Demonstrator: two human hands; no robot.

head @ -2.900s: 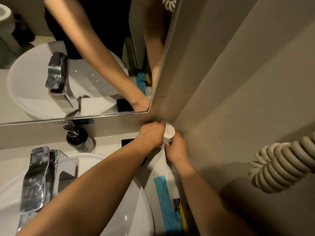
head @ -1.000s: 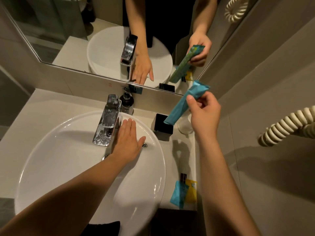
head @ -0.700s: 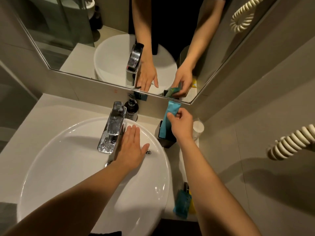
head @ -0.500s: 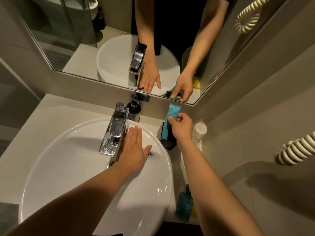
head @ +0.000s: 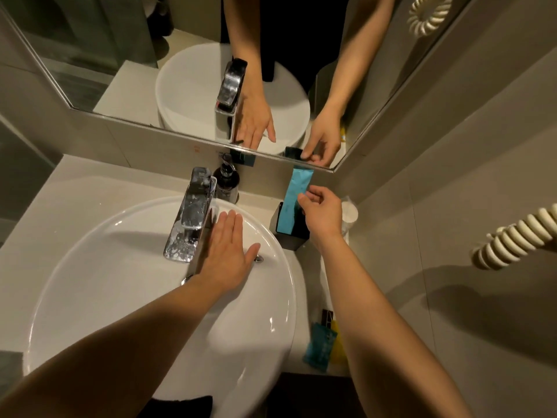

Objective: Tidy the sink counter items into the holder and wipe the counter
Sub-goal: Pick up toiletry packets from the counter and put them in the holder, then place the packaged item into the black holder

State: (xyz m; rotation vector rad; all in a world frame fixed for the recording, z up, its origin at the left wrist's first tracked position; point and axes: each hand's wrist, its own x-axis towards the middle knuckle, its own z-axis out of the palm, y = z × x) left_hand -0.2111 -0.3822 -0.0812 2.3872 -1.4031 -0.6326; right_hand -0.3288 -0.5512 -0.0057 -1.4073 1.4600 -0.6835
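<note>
Our right hand (head: 322, 217) hangs loose beside the blue packet (head: 294, 200), now upright in the black holder (head: 291, 235), far right. Our left hand (head: 227, 251) rests flat on the basin (head: 120, 282) for balance, gripping nothing.

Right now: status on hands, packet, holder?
Left hand flat on sink rim, empty. Right hand open beside blue packet standing in black holder. More packets on counter by right forearm. Nothing in the way.
</note>
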